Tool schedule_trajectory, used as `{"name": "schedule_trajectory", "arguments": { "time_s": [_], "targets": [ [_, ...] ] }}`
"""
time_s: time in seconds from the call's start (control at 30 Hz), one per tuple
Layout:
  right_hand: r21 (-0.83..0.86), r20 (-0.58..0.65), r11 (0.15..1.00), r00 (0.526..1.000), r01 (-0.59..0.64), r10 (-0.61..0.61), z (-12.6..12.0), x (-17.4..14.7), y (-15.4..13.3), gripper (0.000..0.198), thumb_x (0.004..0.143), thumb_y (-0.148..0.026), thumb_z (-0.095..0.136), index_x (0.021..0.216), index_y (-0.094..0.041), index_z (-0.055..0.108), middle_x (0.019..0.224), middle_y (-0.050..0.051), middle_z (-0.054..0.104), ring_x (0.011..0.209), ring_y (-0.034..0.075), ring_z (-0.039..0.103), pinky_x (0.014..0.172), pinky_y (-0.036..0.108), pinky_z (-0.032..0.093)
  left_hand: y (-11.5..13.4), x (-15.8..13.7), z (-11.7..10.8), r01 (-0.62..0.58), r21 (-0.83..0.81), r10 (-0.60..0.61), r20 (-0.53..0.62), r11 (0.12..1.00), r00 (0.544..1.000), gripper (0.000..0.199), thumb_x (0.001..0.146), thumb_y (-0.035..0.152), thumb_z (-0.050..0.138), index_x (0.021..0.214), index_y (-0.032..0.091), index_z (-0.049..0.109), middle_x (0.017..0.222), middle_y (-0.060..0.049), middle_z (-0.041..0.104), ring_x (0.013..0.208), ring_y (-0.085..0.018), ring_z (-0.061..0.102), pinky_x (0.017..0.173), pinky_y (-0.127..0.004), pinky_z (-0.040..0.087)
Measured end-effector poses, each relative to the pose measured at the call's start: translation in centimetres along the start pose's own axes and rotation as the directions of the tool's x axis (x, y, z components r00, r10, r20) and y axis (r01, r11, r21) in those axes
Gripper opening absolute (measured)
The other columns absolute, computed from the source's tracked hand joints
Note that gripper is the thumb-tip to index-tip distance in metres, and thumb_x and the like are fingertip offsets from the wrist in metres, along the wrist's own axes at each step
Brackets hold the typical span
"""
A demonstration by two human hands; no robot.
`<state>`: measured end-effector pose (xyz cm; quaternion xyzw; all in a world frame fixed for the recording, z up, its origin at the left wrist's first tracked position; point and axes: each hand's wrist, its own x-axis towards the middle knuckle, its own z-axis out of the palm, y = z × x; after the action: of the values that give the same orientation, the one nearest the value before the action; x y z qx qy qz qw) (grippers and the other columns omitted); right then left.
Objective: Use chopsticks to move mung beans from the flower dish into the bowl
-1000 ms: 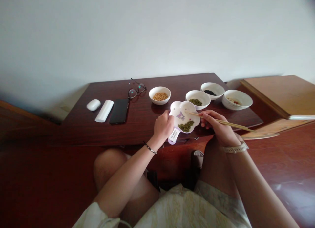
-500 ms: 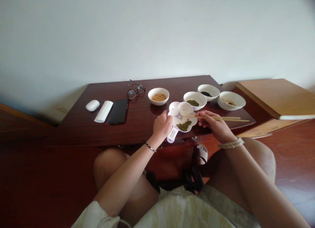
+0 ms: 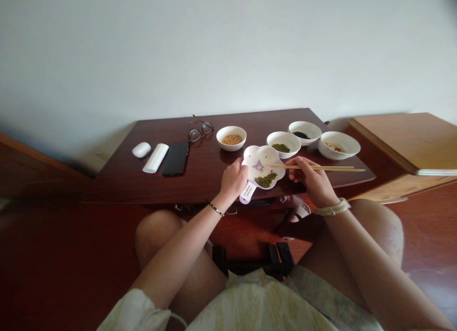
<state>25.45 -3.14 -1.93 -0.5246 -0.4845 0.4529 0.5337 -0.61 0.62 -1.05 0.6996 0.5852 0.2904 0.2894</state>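
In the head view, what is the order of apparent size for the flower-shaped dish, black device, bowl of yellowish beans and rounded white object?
1. Flower-shaped dish
2. Black device and bowl of yellowish beans: too alike to rank
3. Rounded white object

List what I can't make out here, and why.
All in the head view:
Left hand: fingertips hidden by the hand itself and the dish.
Chopsticks: tips too small to tell whether they touch the dish.
Handle label: print too small to read.
Rightmost bowl: contents too blurred to name.
Left sleeve: cut off by the bottom edge.
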Motion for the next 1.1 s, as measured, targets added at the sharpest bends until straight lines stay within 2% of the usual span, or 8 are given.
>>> {"name": "schedule_trajectory", "arguments": {
  "time_s": [0.2,0.3,0.43,0.57,0.63,0.9,1.0,1.1],
  "targets": [
    [0.037,-0.042,0.997,0.997,0.072,-0.071,1.2,0.2,-0.5,0.057,0.104,-0.070,0.054,0.092,-0.019,0.076,0.071,0.003,0.062,0.063,0.011,0.055,0.058,0.024,0.044,-0.5,0.5,0.6,0.006,-0.026,-0.007,-0.023,1.000,1.000,0.029,0.100,0.032,0.038,0.100,0.022,0.065,0.096,-0.009,0.076,0.083,-0.022,0.064,0.069,-0.031,0.034],
    [0.014,0.022,0.993,0.992,0.120,-0.120,2.3,0.7,-1.7,0.063,0.104,-0.074,0.050,0.091,-0.018,0.076,0.067,0.004,0.061,0.060,0.013,0.055,0.057,0.027,0.044,-0.6,0.8,0.7,0.008,-0.046,-0.009,-0.027,0.999,1.000,0.029,0.100,0.031,0.038,0.099,0.021,0.066,0.095,-0.008,0.075,0.079,-0.021,0.063,0.069,-0.031,0.033],
    [-0.018,0.105,0.984,0.979,0.178,-0.176,3.6,2.0,-3.4,0.065,0.104,-0.076,0.047,0.089,-0.020,0.077,0.062,0.004,0.057,0.055,0.013,0.049,0.052,0.030,0.035,-0.5,0.8,0.6,0.013,-0.074,-0.016,-0.028,0.997,0.999,0.029,0.102,0.032,0.038,0.096,0.021,0.064,0.093,-0.007,0.074,0.077,-0.020,0.062,0.068,-0.031,0.033],
    [-0.062,0.163,0.942,0.935,0.329,-0.315,4.3,3.1,-4.2,0.065,0.107,-0.072,0.042,0.079,-0.022,0.072,0.068,0.007,0.058,0.063,0.017,0.053,0.059,0.035,0.040,-0.6,0.5,0.5,0.020,-0.103,-0.023,-0.036,0.995,0.999,0.028,0.102,0.033,0.038,0.094,0.021,0.063,0.089,-0.006,0.073,0.077,-0.019,0.062,0.067,-0.031,0.032],
    [-0.057,0.182,0.930,0.920,0.362,-0.347,4.4,3.3,-4.1,0.065,0.108,-0.071,0.041,0.074,-0.022,0.067,0.070,0.008,0.058,0.066,0.018,0.054,0.062,0.036,0.042,-0.6,0.3,0.5,0.020,-0.118,-0.024,-0.035,0.993,0.999,0.027,0.101,0.032,0.039,0.094,0.021,0.062,0.088,-0.005,0.072,0.076,-0.019,0.061,0.067,-0.030,0.032],
    [0.032,0.223,0.979,0.953,0.201,-0.203,3.5,4.9,-3.1,0.047,0.104,-0.065,0.059,0.089,-0.021,0.064,0.074,0.002,0.062,0.063,0.014,0.059,0.057,0.028,0.045,-0.6,-0.4,0.2,0.044,-0.170,-0.047,-0.016,0.984,0.999,0.025,0.101,0.030,0.040,0.096,0.021,0.063,0.088,-0.004,0.071,0.077,-0.018,0.061,0.067,-0.030,0.034],
    [0.100,0.191,0.982,0.966,0.160,-0.177,3.5,5.7,-3.3,0.046,0.103,-0.064,0.062,0.091,-0.021,0.066,0.077,0.002,0.061,0.061,0.012,0.059,0.055,0.026,0.046,-0.4,-0.5,0.1,0.070,-0.192,-0.072,-0.004,0.979,0.997,0.025,0.100,0.029,0.041,0.096,0.021,0.064,0.087,-0.004,0.071,0.078,-0.017,0.062,0.067,-0.029,0.035],
    [0.082,0.195,0.985,0.966,0.154,-0.167,3.6,6.0,-3.8,0.048,0.105,-0.065,0.058,0.088,-0.020,0.065,0.071,0.002,0.059,0.058,0.012,0.057,0.053,0.026,0.044,-0.3,-0.6,0.0,0.075,-0.209,-0.076,0.004,0.975,0.997,0.025,0.100,0.030,0.041,0.097,0.021,0.065,0.088,-0.004,0.071,0.078,-0.017,0.062,0.066,-0.028,0.036]
  ]
}}
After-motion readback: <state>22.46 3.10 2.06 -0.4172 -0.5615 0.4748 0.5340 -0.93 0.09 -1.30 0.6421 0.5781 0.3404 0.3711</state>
